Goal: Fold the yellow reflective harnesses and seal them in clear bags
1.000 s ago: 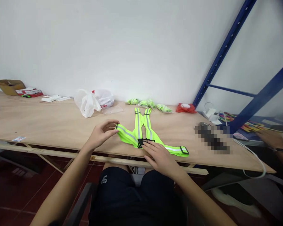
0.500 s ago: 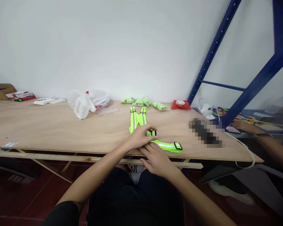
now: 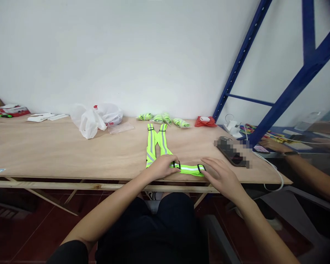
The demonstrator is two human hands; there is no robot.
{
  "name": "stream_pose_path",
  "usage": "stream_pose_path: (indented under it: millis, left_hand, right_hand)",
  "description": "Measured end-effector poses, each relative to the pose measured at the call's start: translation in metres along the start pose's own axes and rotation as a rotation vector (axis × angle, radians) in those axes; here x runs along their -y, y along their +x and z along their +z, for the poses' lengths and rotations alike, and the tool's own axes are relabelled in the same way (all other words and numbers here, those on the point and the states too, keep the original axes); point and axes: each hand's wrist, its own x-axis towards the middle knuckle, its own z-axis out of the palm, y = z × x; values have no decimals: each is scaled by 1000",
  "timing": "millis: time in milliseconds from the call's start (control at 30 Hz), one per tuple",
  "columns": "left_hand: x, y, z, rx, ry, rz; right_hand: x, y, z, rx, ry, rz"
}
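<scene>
my left hand [image 3: 164, 167] grasped the vest [image 3: 163, 142] by a buckle [image 3: 176, 165], my right hand [image 3: 222, 179] was released, fingers parted, near the strap [image 3: 189, 169] end on the table [image 3: 112, 154]

White plastic bags [image 3: 90, 123] — near wall [image 3: 154, 55] | phone [image 3: 230, 154] — partly pixelated | blue metal frame [image 3: 284, 96]

left strap [image 3: 176, 165] now folded rightward, right hand [image 3: 222, 178] shifted from harness [image 3: 163, 143] middle to end buckle [image 3: 201, 168]
</scene>
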Motion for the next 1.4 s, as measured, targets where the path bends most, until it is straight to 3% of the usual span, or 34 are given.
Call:
stream_pose_path:
  millis: [267, 667, 933, 1133, 1267, 1400]
  left_hand:
    - [7, -3, -5, 34, -52, 62]
    - [7, -8, -22, 182, 100, 236]
    - [9, -17, -26, 147, 119, 262]
    - [12, -30, -30, 167, 305, 254]
    - [16, -43, -35, 163, 356, 208]
    - [18, -48, -37, 154, 354, 191]
  right_hand:
    - [-16, -3, 17, 216, 106, 15]
    - [-15, -4, 15, 203, 137, 11]
    - [-17, -6, 19, 187, 158, 30]
    - [-18, -8, 21, 184, 146, 31]
    - [-15, -6, 16, 243, 49, 12]
    - [7, 17, 14, 246, -175, -28]
